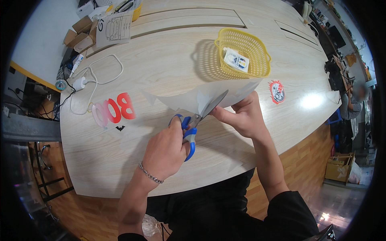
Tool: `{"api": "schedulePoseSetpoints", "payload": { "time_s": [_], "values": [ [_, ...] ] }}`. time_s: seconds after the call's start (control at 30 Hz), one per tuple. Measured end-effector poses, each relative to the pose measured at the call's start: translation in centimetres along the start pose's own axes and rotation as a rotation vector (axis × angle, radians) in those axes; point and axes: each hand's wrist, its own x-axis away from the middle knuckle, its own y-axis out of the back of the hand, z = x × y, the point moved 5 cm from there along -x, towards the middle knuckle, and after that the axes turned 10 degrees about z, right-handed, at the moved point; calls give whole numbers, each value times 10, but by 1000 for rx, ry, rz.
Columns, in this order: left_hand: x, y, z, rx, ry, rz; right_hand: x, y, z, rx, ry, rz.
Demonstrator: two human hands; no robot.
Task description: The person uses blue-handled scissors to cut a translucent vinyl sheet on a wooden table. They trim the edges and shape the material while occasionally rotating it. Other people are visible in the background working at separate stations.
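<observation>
My left hand (166, 150) grips a pair of scissors (190, 129) by its blue and grey handles. The metal blades point up and to the right, against a thin whitish translucent sheet (184, 96). Part of one blade lies in front of the sheet. The sheet's left side has a jagged edge and a pointed corner. My right hand (244, 116) pinches the sheet's right part between thumb and fingers; some fingertips are hidden behind it. The blade tips are close to my right thumb.
Beyond the sheet stands a yellow plastic basket (262, 49) holding a white packet (236, 61). Cut-out red and pink letters (114, 110), a small black bat cut-out (120, 128) and a red-edged sticker (276, 92) lie on the table. A white cable (122, 67) loops at left. A person (352, 104) sits far right.
</observation>
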Motion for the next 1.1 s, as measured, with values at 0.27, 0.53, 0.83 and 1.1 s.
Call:
{"api": "schedulePoseSetpoints", "payload": {
  "time_s": [0.27, 0.53, 0.83, 1.1],
  "values": [
    [0, 0, 0, -12, -20, -15, 0, 0, -2, 12, 6, -7],
    [0, -1, 2, -3, -24, -16, 0, -1, -2, -1, -12, -4],
    [0, 0, 1, 6, -21, -10, 0, -2, -1, 2, -5, -4],
    [0, -2, 2, 1, -41, -24, -1, -4, 0, -1, -15, -1]
  ]
}}
